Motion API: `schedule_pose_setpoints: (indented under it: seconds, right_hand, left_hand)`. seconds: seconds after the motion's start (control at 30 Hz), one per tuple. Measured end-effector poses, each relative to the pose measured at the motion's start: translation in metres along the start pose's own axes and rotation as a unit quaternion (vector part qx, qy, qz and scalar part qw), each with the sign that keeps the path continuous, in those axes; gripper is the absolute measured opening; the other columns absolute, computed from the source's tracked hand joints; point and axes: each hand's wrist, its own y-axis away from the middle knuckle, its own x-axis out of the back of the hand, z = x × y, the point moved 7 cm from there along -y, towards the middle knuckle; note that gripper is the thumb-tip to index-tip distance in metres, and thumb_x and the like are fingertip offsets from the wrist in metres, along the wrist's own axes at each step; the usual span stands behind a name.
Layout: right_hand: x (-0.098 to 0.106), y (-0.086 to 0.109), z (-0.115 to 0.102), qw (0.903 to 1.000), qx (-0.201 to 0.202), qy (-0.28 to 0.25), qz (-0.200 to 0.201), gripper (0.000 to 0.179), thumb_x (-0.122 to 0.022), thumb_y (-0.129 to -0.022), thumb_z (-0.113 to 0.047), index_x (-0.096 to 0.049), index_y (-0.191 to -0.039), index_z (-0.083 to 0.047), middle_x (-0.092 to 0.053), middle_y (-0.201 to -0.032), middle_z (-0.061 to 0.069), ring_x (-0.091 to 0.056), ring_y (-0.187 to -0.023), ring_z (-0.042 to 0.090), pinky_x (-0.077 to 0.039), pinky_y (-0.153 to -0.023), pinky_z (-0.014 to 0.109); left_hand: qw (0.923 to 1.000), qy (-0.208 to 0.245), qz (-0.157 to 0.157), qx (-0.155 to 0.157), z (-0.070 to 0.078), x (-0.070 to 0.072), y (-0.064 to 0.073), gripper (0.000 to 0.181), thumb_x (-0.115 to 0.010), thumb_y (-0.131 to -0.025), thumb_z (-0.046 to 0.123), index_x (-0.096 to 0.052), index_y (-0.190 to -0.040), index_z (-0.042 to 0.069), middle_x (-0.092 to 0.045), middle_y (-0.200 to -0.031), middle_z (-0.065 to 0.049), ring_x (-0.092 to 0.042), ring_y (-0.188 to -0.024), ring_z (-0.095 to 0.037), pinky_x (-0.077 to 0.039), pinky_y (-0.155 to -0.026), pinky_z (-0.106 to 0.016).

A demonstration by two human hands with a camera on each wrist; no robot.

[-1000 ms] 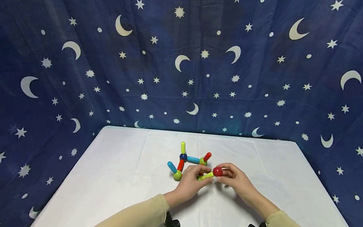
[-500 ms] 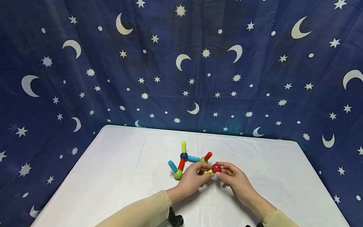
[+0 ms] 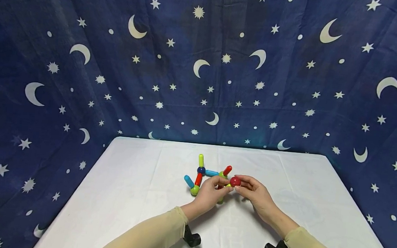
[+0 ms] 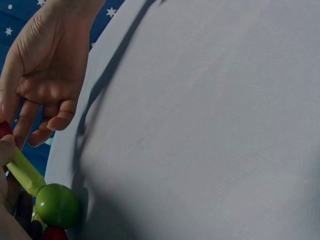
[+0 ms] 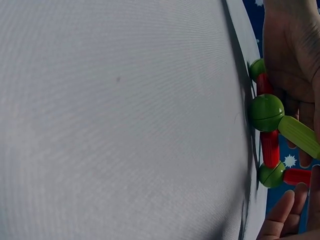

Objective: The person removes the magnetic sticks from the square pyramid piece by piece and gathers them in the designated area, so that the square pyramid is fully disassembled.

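Around the middle of the table lies a ball-and-stick construction toy frame. Its corners are a navy ball and green balls, joined by red and blue sticks. My left hand reaches over the near side and pinches a yellow-green stick, which rises from a green ball. At that stick's upper end sits a red ball, pinched between the thumb and fingers of my right hand. Part of the frame is hidden behind my left hand.
Upright sticks stand on the other corners: yellow-green, red and blue. A white cloth covers the table. Behind it hangs a navy curtain with moons and stars. Black wrist cameras sit below both sleeves.
The red ball and my right hand have shifted slightly left and up. The yellow-green stick, which leaned out to the right, now stands steeper and is more covered by my left fingers.
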Motion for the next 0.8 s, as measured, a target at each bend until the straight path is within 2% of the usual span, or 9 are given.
schedule_pose_setpoints:
  seconds: [0.6, 0.8]
  right_hand:
    - [0.0007, -0.0013, 0.0004, 1.0000, 0.000, 0.007, 0.006, 0.054, -0.076, -0.094, -0.014, -0.055, -0.141, 0.000, -0.067, -0.123, 0.012, -0.065, -0.103, 0.017, -0.052, -0.081, 0.035]
    - [0.0018, -0.0018, 0.0014, 0.9999, -0.003, 0.009, 0.008, 0.053, -0.076, -0.094, -0.016, -0.055, -0.140, 0.002, -0.067, -0.122, 0.011, -0.064, -0.103, 0.016, -0.052, -0.081, 0.034]
  left_hand:
    - [0.9997, 0.003, -0.008, 0.021, 0.0006, 0.0019, 0.0002, 0.023, -0.081, -0.091, 0.025, -0.074, -0.108, 0.011, -0.068, -0.092, 0.005, -0.062, -0.080, -0.009, -0.052, -0.067, -0.024]
    - [0.9995, -0.014, -0.013, 0.024, 0.0010, 0.0028, 0.0001, 0.022, -0.080, -0.091, 0.028, -0.075, -0.108, 0.014, -0.067, -0.093, 0.006, -0.062, -0.079, -0.011, -0.051, -0.065, -0.024]
